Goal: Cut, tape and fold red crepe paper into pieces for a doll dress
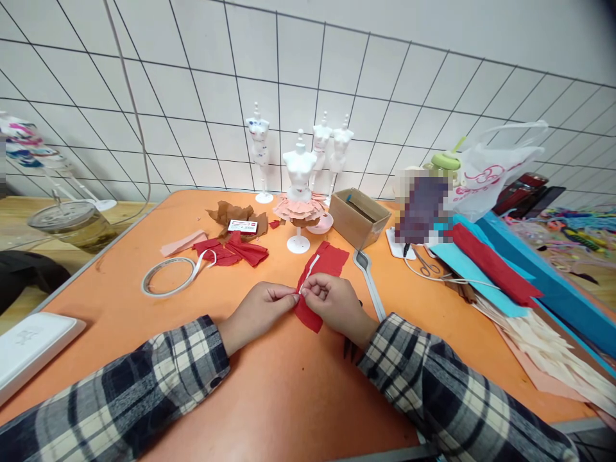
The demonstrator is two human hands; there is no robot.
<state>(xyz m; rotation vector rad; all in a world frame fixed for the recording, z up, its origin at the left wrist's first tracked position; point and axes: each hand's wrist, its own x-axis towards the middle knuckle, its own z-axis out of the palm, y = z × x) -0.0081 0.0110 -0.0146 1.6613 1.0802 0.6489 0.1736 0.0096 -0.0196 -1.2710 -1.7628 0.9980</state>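
Observation:
A piece of red crepe paper [332, 260] lies on the orange table in front of me, with a narrow white tape strip [312, 266] along its left edge. My left hand [262, 311] is closed, thumb and forefinger pinching that edge at the tape's near end. My right hand [339, 308] pinches the same spot from the other side, its fingertips almost touching the left ones. Whether either hand grips the tape as well, I cannot tell. Just beyond stands a small white dress form [299, 165] in a ruffled pink paper skirt [293, 208].
A tape roll [147, 282], red paper scraps [248, 250] and brown crumpled paper [219, 215] lie left. A cardboard box [346, 221] and grey-handled tool [370, 282] sit right, near scissors [426, 264] and paper sheets [486, 289]. Partly under my right hand is a dark object [350, 350].

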